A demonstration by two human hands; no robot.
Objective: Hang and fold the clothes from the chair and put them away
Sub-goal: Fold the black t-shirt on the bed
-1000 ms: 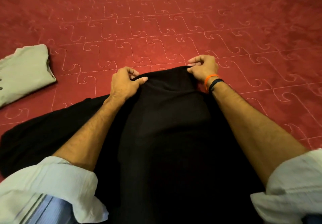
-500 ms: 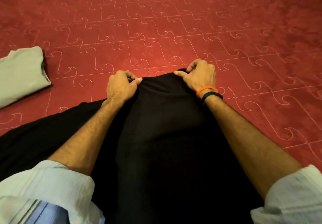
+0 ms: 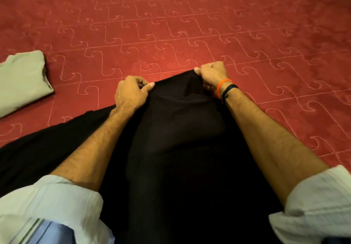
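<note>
A large black garment (image 3: 176,148) lies spread over the red quilted surface (image 3: 171,40) in front of me, one part stretching off to the left. My left hand (image 3: 131,93) pinches the left corner of its far edge between thumb and curled fingers. My right hand (image 3: 212,74), with an orange and a black band at the wrist, grips the right corner of the same edge. The far edge runs taut between both hands, slightly higher on the right.
A folded pale grey-green garment (image 3: 22,80) lies on the red surface at the left edge of view. Red quilted cover extends far ahead and to the right. My rolled white sleeves (image 3: 49,205) fill the lower corners.
Both hands have kept their grip on the black garment's far edge. My right hand has shifted slightly right and up, so the edge now runs tighter between them.
</note>
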